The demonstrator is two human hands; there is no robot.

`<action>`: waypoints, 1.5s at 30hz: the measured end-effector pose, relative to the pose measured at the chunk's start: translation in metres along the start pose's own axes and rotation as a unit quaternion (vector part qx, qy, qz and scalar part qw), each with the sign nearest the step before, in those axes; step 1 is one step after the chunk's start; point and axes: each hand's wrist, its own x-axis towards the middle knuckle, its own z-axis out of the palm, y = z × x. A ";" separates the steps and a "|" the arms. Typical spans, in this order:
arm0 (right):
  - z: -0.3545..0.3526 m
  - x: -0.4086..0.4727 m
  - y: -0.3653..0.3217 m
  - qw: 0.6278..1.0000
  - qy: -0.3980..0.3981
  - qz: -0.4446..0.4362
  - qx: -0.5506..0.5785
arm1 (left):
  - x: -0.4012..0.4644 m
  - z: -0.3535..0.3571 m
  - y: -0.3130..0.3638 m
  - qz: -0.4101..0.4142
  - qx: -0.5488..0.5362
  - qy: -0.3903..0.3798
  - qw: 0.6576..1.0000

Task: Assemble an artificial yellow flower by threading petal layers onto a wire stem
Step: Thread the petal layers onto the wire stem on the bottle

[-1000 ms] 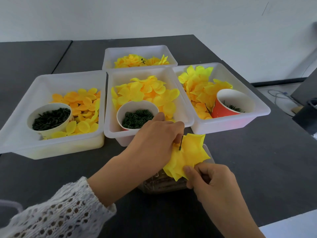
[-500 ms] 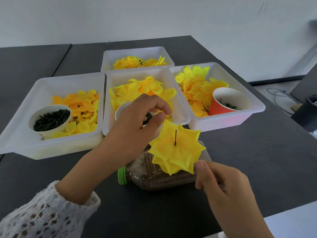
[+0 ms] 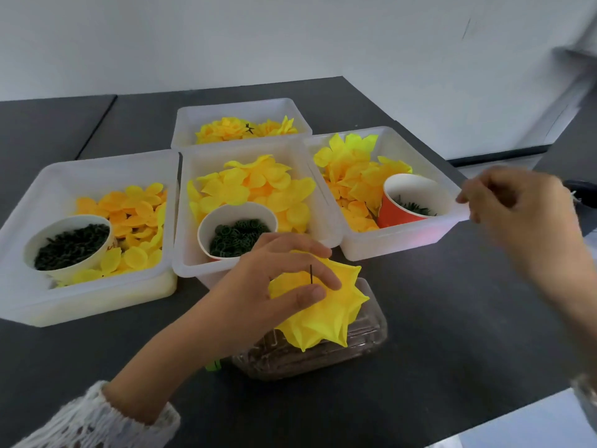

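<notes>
Four white plastic trays sit grouped on the dark grey tabletop (image 3: 452,318) in the head view. The left tray (image 3: 97,295) holds orange-yellow fabric petals and a white paper cup of dark green rings (image 3: 69,245). The middle tray (image 3: 190,176) holds yellow fabric petals (image 3: 258,185) and a second white cup of green ring pieces (image 3: 237,232). The right tray (image 3: 403,240) holds larger yellow petals and an orange-red paper cup (image 3: 410,198) containing dark green parts. The rear tray (image 3: 239,108) holds finished-looking yellow flowers.

The left hand (image 3: 268,286) is over the near edge of the middle tray, its thumb and fingers curled onto the layered yellow fabric flower head (image 3: 326,312), holding it. A thin dark wire stem (image 3: 311,274) stands up through the flower's centre, between the fingers. The flower is directly above a clear plastic bottle with brown contents (image 3: 323,357) lying on its side on the tabletop.

The right hand (image 3: 520,215), motion-blurred, is beside the right tray's near corner, fingers curled with thumb and forefinger close together; whether that grip holds anything cannot be told.
</notes>
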 end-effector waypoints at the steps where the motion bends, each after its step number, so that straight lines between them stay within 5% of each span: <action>1: 0.003 0.025 0.008 1.000 -0.010 -0.005 -0.027 | 0.000 0.002 -0.002 0.002 0.002 -0.004 1.000; 4: 0.027 0.091 0.033 0.979 -0.152 0.005 -0.135 | -0.001 0.006 -0.009 0.002 -0.014 -0.011 1.000; 7: 0.063 0.128 0.058 0.903 -0.331 -0.016 -0.275 | -0.001 0.009 -0.016 -0.006 -0.037 -0.016 0.999; 10: 0.092 0.139 0.073 0.838 -0.409 -0.024 -0.359 | -0.002 0.012 -0.019 -0.010 -0.057 -0.017 0.998; 18: 0.107 0.141 0.085 0.873 -0.377 -0.122 -0.284 | -0.003 0.016 -0.024 -0.007 -0.102 -0.018 0.995; 45: 0.065 0.138 0.059 0.881 -0.329 -0.083 -0.329 | -0.004 0.016 -0.020 -0.019 -0.125 -0.029 0.992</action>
